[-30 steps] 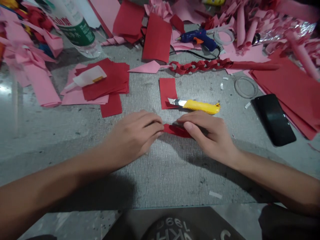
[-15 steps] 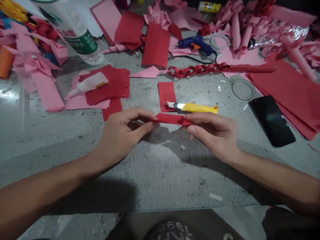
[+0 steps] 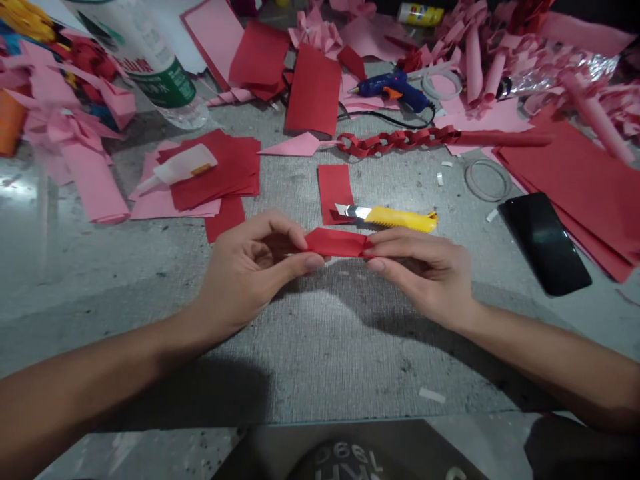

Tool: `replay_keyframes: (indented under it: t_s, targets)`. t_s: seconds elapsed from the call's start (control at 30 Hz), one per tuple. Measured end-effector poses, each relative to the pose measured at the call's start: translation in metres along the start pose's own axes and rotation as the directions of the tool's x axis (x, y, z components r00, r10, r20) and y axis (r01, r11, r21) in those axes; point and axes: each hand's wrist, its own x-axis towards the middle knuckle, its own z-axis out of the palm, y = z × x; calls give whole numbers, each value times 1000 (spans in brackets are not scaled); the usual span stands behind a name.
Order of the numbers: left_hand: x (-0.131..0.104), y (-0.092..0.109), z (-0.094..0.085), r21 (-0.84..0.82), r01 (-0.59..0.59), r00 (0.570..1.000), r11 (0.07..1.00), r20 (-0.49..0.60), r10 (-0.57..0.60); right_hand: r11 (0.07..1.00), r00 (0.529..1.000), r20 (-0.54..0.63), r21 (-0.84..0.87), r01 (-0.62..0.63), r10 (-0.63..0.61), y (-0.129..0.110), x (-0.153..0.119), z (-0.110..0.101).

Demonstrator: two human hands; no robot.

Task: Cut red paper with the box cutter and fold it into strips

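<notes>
Red paper, folded into a narrow strip (image 3: 336,242), hangs in the air between the person's two hands, just above the grey table (image 3: 320,347). The left hand (image 3: 247,270) pinches the strip's left end between thumb and forefinger, so the strip runs off toward three o'clock from those fingertips. The right hand (image 3: 425,267) grips the opposite end the same way, thumb below and fingers on top, with the strip reaching toward nine o'clock from it. Both hands are closed on the paper, neither one slack.

Just beyond the strip, at twelve o'clock from it, a yellow utility knife (image 3: 393,217) lies on the table, its blade tip resting on a small red paper rectangle (image 3: 334,190). Farther at twelve o'clock, a red paper chain (image 3: 400,139) stretches across the table, and behind that sits a blue glue gun (image 3: 393,87). At two o'clock from the right hand, well apart, a black phone (image 3: 545,243) lies face up beside a stack of red sheets (image 3: 585,173). At ten o'clock from the left hand, a white glue bottle (image 3: 180,167) lies on a pile of red and pink squares (image 3: 225,170), with a large plastic bottle (image 3: 160,73) standing farther back.
</notes>
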Motion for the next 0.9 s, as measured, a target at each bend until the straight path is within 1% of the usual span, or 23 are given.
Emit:
replay_keyframes:
  t_s: [0.1, 0.17, 0.23, 0.3, 0.33, 0.4, 0.47, 0.57, 0.6, 0.63, 0.7, 0.8, 0.9]
  targets:
    - [-1, -1, -1, 51, -40, 999, 998, -4, 41, 1000, 1000, 19, -19, 3, -3, 0, -2, 0]
    - [-3, -2, -1, 123, -75, 997, 990, -14, 78, 999, 999, 13, -18, -50, 50, 0, -5, 1]
    - [-8, -4, -1, 206, -132, 989, 970, -33, 142, 993, 993, 0, -11, -117, 117, 1, -8, 1]
    - [-13, -5, -2, 302, -221, 969, 927, -42, 244, 988, 988, 10, -11, -152, 152, 1, -9, 1]
    - [-15, -6, -3, 357, -269, 954, 895, -29, 298, 988, 988, 28, -17, -154, 154, 0, -9, 1]
    - [-18, -6, -4, 454, -347, 927, 821, 33, 373, 990, 988, 67, -31, -139, 141, -1, -6, 1]
    - [-18, -6, -6, 496, -378, 921, 781, 113, 374, 992, 988, 89, -46, -119, 123, -3, -5, 0]
    - [-14, -5, -7, 463, -333, 939, 821, 239, 246, 995, 992, 112, -85, -45, 55, -5, -5, -1]
    - [-12, -5, -7, 453, -318, 936, 833, 288, 201, 995, 992, 126, -99, -1, 14, -5, -6, -1]
    - [-11, -5, -7, 455, -316, 927, 833, 335, 168, 993, 989, 145, -113, 45, -28, -5, -8, -1]
    - [-9, -5, -7, 484, -358, 896, 799, 418, 148, 984, 981, 173, -138, 117, -92, -6, -10, -1]
    - [-10, -6, -9, 515, -481, 841, 709, 499, 208, 979, 972, 215, -156, 133, -98, -7, -10, -1]
    - [-12, -8, -11, 508, -570, 794, 646, 543, 273, 976, 944, 314, -154, 151, -96, -6, -8, -1]
